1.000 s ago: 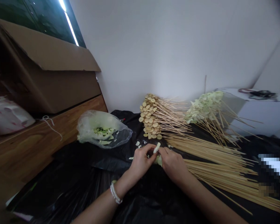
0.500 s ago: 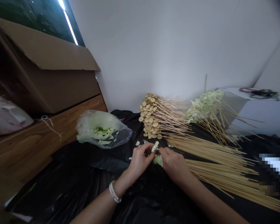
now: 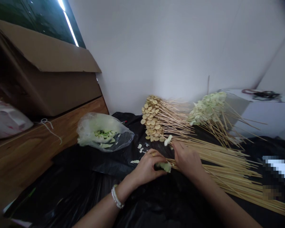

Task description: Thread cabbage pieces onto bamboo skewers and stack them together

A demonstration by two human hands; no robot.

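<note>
My left hand [image 3: 147, 167] is curled around a pale green cabbage piece [image 3: 165, 166] low on the black plastic sheet [image 3: 85, 186]. My right hand [image 3: 187, 158] is closed on a bamboo skewer with a small white cabbage bit [image 3: 167, 140] at its tip, held just above the loose pile of bare skewers [image 3: 228, 167]. The two hands sit a short way apart.
Behind the hands lie a stack of skewers with tan round slices [image 3: 153, 118] and a stack with pale cabbage [image 3: 207, 107]. A clear bag of cabbage leaves [image 3: 103, 133] rests at the left. A cardboard box [image 3: 45, 76] stands on a wooden ledge [image 3: 26, 148].
My right hand has drawn away to the right and up, carrying the skewer with the small cabbage bit. My left hand has dropped onto the larger cabbage piece.
</note>
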